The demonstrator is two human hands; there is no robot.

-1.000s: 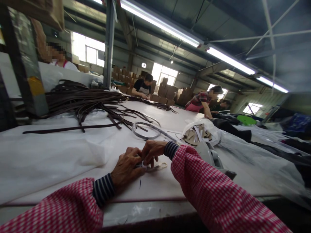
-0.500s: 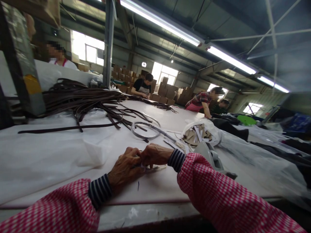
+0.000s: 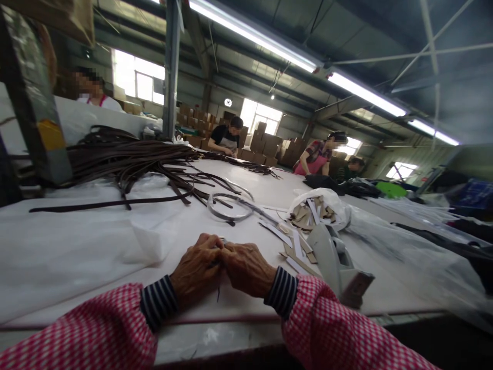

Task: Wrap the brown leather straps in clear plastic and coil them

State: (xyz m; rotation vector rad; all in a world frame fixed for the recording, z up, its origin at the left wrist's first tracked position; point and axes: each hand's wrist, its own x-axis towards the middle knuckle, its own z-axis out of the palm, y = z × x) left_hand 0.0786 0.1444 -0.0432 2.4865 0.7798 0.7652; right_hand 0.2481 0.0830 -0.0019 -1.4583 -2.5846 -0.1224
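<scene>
My left hand (image 3: 198,264) and my right hand (image 3: 248,267) meet over the white table near its front edge. The fingers of both are closed and touch each other around something small. Only a small pale, shiny bit (image 3: 223,240) shows at the top of the fingers; the rest is hidden, and I cannot make out its kind. Below the hands a short dark thread-like piece (image 3: 219,294) lies on the table. Ahead of them lies a coiled strap (image 3: 231,206) with a clear, shiny look.
Long dark brown straps (image 3: 127,154) are heaped at the left back. To the right stand a grey tape dispenser (image 3: 327,252) and a plastic bag (image 3: 342,213) of cardboard strips. Loose strips (image 3: 296,244) lie beside it. A metal post (image 3: 172,72) rises behind. Several co-workers are farther back.
My right hand has come lower and closer against my left, its forearm swinging inward, uncovering the loose strips and dispenser. At right, a co-worker and dark material have shifted.
</scene>
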